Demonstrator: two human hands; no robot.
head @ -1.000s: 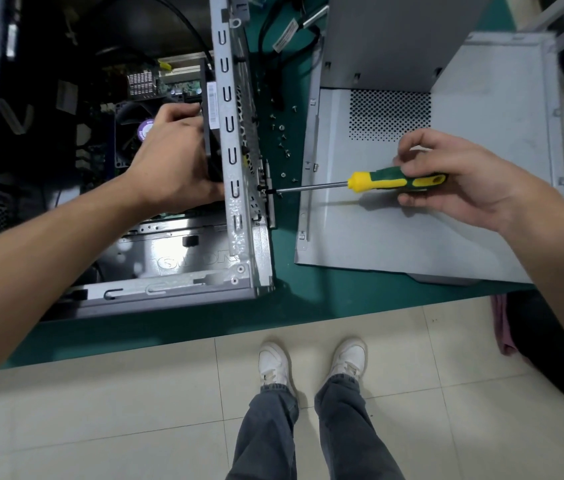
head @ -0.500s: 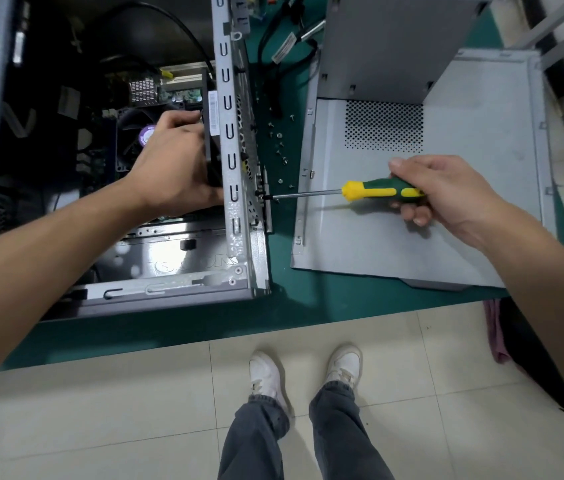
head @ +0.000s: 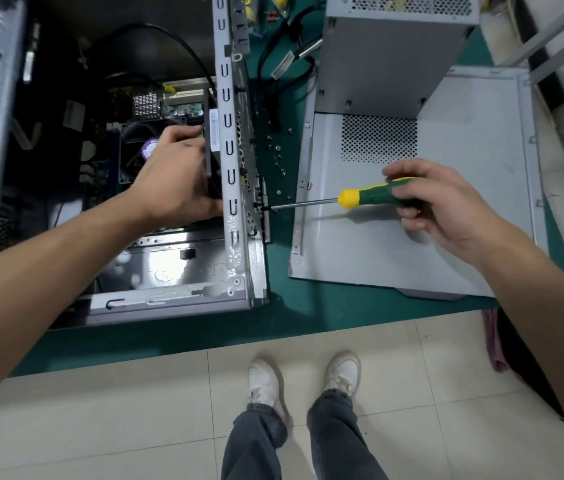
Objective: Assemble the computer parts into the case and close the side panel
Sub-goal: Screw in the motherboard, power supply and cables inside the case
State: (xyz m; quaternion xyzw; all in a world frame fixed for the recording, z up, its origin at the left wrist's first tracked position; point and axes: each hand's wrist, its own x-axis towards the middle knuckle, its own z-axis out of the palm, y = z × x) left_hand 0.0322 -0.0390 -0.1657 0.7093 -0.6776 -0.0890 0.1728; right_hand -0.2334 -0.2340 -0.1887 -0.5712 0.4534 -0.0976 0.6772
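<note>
Your right hand [head: 443, 206] keeps its fingers curled around the green-and-yellow-handled screwdriver [head: 374, 198], and compared with a second ago your grip has rolled on the handle while the steel tip has stayed at the same screw on the rear wall of the open grey metal computer case [head: 239, 161]. I read that as a turn just completed, so the screw is likely seating further.

Your left hand [head: 176, 181] has not moved: it reaches inside the case and grips the black rectangular fan [head: 212, 147], pressing it against the inner face of that wall, directly opposite the screwdriver tip.

The flat grey side panel [head: 464, 209] lies under your right hand, still off the case. Loose small screws [head: 278, 157] sit between your two hands, just beyond the shaft.
</note>
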